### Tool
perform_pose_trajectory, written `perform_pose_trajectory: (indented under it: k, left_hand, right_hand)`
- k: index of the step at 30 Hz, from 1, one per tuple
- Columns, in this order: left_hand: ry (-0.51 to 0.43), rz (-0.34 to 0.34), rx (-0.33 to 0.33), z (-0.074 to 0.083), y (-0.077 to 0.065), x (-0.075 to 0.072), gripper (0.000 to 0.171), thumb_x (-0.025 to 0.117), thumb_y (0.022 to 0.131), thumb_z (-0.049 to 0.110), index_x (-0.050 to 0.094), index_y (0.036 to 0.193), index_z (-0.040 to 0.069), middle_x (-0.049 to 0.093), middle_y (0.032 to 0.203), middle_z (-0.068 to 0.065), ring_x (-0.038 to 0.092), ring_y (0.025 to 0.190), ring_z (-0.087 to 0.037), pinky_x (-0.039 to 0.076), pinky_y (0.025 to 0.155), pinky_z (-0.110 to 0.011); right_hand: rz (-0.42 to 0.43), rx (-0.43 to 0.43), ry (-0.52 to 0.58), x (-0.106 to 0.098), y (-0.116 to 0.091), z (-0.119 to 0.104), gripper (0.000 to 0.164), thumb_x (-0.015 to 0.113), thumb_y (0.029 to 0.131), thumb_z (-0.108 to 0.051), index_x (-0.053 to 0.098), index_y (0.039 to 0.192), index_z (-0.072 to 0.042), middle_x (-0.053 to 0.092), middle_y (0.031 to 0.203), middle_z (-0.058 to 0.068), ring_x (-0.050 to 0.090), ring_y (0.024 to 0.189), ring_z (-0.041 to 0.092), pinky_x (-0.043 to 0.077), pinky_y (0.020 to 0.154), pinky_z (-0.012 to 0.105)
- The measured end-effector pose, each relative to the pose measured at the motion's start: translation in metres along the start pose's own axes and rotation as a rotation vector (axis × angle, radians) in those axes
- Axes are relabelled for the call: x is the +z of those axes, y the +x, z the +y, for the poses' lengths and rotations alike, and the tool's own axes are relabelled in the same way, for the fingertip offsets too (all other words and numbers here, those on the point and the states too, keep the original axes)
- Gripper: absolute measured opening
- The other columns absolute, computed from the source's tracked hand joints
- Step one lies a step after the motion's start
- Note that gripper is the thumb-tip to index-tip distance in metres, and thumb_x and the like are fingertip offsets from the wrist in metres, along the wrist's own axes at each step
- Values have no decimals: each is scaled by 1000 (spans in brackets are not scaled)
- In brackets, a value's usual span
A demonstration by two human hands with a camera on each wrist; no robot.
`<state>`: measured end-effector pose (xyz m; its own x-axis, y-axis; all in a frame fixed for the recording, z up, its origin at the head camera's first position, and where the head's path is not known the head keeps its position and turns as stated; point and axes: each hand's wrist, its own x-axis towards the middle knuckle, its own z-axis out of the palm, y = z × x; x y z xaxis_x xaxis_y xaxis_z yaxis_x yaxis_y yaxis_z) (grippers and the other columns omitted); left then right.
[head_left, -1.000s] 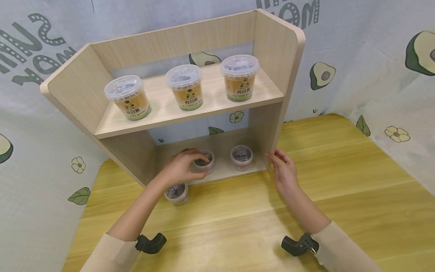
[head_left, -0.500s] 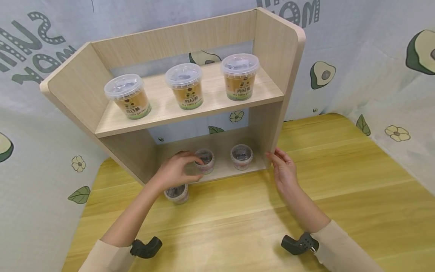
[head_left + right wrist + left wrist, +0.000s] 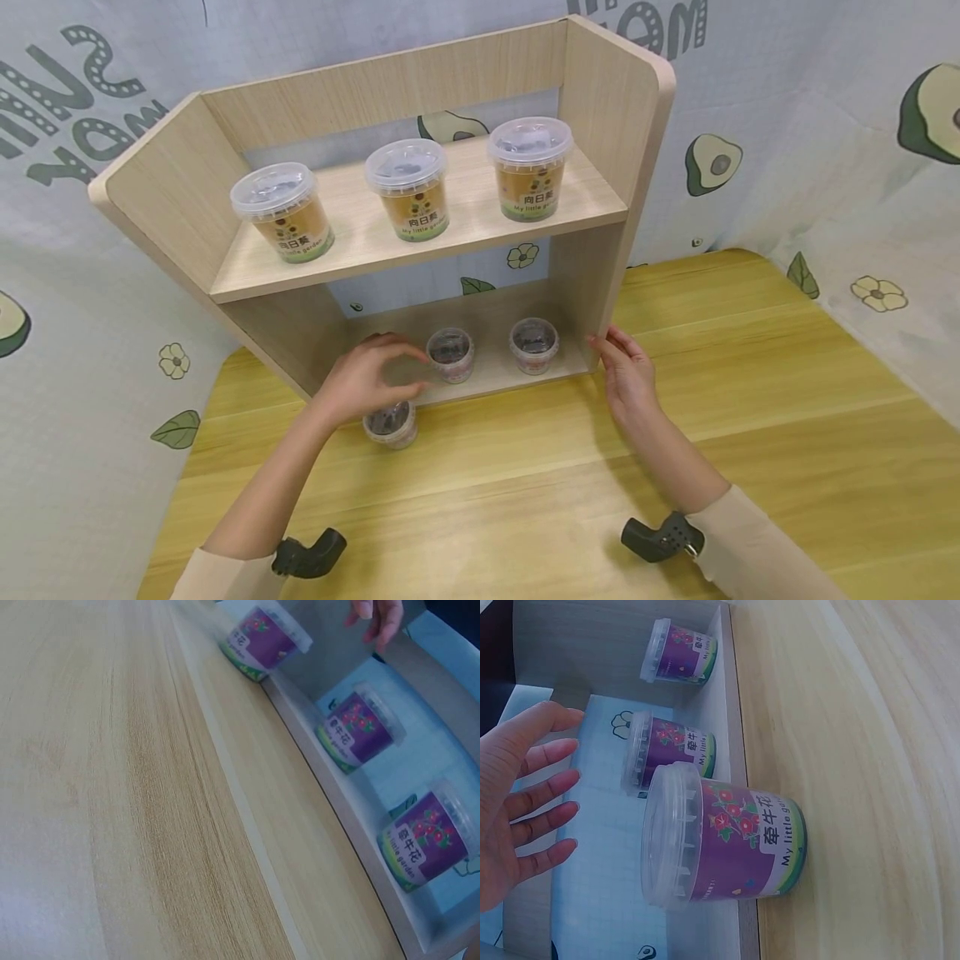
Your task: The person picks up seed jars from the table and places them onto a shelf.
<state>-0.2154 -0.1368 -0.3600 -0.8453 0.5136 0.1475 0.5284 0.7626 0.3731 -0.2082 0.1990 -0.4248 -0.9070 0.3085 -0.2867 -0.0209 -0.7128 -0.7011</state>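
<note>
My left hand (image 3: pixel 363 381) is held with fingers and thumb spread, nothing between them, just left of a lidded purple cup (image 3: pixel 452 367) on the lower shelf. In the left wrist view this middle cup (image 3: pixel 676 742) shows a flowered label. Another such cup (image 3: pixel 393 427) stands on the table below my left hand, partly hidden by it in the head view. A third purple cup (image 3: pixel 534 357) sits at the lower shelf's right end. My right hand (image 3: pixel 630 379) grips the lower front edge of the wooden shelf unit's right side panel (image 3: pixel 611 275), thumb in front.
Three orange lidded cups line the upper shelf: a left cup (image 3: pixel 296 233), a middle cup (image 3: pixel 415 215) and a right cup (image 3: pixel 529 192). The unit stands on a wood-grain table (image 3: pixel 510 500). Avocado-printed cloth (image 3: pixel 772 167) hangs behind and at both sides.
My left hand has drawn back leftward from the middle purple cup on the lower shelf, leaving it there and uncovering it. My right hand stays at the side panel.
</note>
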Motion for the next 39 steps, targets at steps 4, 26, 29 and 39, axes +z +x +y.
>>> perform_pose_trajectory:
  k: [4,26,29,39]
  left_hand:
    - [6,3,-1,-1,-2,1,30,72,76,37,67,104,27,59,116,2,55,108,-22,49,78,-46]
    - [62,-67,-78,-12,-26,22,41,71,74,42,67,109,21,59,119,-2,56,108,-28,50,66,-47]
    - [52,-65,-78,-13,-30,24,40,71,74,42,67,107,21,60,117,1,56,106,-26,50,66,-46]
    - [34,-45,-78,-16,-41,25,48,75,68,43,65,110,23,59,119,2,56,106,-24,49,65,-45]
  right_hand:
    - [4,1,1,0,0,0,24,58,81,14,65,78,-9,61,89,-1,56,93,11,45,86,16]
    - [10,-5,14,1,0,1,24,59,80,13,68,79,-9,63,88,0,58,91,10,45,86,17]
    - [7,-8,15,1,-1,1,25,59,80,14,68,78,-9,64,86,-1,59,89,10,46,85,17]
    - [10,-2,26,1,-1,1,25,59,80,14,67,77,-9,63,86,0,58,91,11,45,84,17]
